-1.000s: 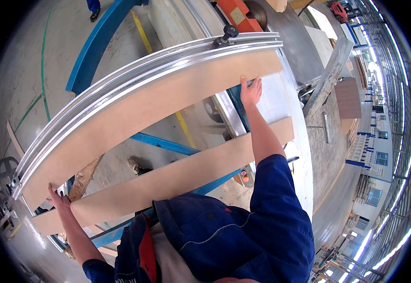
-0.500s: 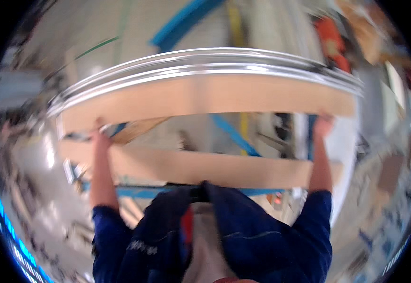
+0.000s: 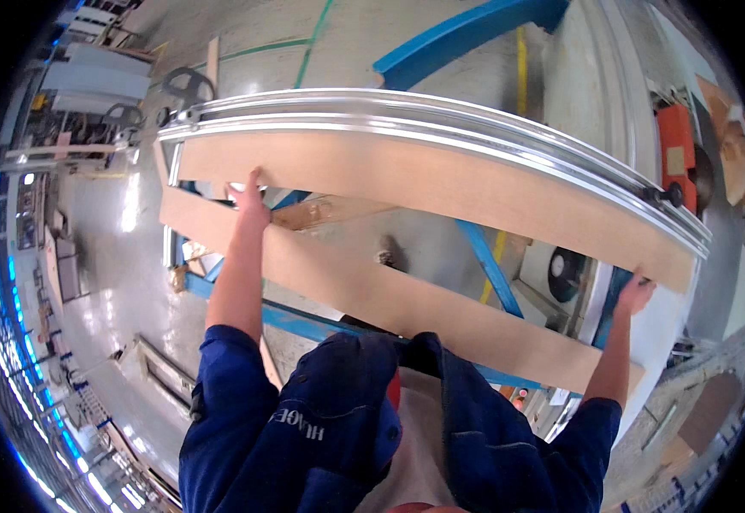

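A long tan wooden board (image 3: 441, 188) lies flat along a silver metal rail (image 3: 372, 116) on its far side. At the board's near edge, toward its left end, my left hand (image 3: 250, 198) has the thumb on top and other fingers at or below the edge. My right hand (image 3: 636, 293) holds the same edge near the right end, thumb uppermost, the remaining fingers partly hidden. Closer to my body a second tan board (image 3: 424, 299) lies across a blue frame (image 3: 304, 327), passing under both my forearms.
Beyond the rail is a curved blue beam (image 3: 467, 38). An orange-red machine part (image 3: 676, 154) stands at the far right, near a black knob (image 3: 672, 195) on the rail. A black handwheel (image 3: 189, 84) sits by the rail's left end. Between the boards shows a dark round disc (image 3: 567, 272).
The view has turned, so the boards and rail now slope down to the right, and the picture is sharper. Both my hands stay at the far board's near edge.
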The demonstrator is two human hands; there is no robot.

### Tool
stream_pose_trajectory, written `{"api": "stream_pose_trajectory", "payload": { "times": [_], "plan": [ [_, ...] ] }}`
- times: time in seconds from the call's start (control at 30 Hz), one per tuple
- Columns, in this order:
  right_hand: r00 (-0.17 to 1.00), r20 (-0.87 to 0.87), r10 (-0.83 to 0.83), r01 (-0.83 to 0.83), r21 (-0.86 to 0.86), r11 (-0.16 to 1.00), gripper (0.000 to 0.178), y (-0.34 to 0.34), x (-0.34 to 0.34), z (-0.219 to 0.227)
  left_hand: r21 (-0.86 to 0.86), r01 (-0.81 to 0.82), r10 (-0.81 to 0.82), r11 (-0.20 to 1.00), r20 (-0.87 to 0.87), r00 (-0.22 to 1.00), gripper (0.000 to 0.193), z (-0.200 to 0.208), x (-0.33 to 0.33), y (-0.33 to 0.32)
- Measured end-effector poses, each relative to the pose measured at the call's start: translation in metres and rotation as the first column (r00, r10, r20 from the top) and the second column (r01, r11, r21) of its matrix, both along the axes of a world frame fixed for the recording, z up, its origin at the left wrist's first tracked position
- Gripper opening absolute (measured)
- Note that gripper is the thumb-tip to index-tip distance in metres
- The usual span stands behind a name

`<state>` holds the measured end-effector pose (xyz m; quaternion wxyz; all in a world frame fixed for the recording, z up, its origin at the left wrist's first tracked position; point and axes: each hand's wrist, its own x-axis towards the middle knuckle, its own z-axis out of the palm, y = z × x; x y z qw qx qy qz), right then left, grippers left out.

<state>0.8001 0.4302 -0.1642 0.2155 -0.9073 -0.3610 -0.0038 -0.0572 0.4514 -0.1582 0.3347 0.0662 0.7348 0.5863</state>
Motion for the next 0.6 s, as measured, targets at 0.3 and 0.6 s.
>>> {"api": "stream_pose_trajectory", "payload": {
  "times": [0.3, 0.6],
  "plan": [
    [0.961, -0.229, 0.155, -0.124, 0.142, 0.982, 0.073, -0.008, 0.005, 0.001, 0.217, -0.016, -0.117, 0.976, 0.587, 0.801, 0.043, -0.029, -0.019, 0.027],
    [0.915, -0.226, 0.333, -0.256, 0.311, 0.915, 0.083, -0.053, -0.091, 0.021, 0.375, -0.074, -0.135, 0.924, 0.503, 0.854, 0.049, 0.036, 0.015, 0.021]
  ]
}}
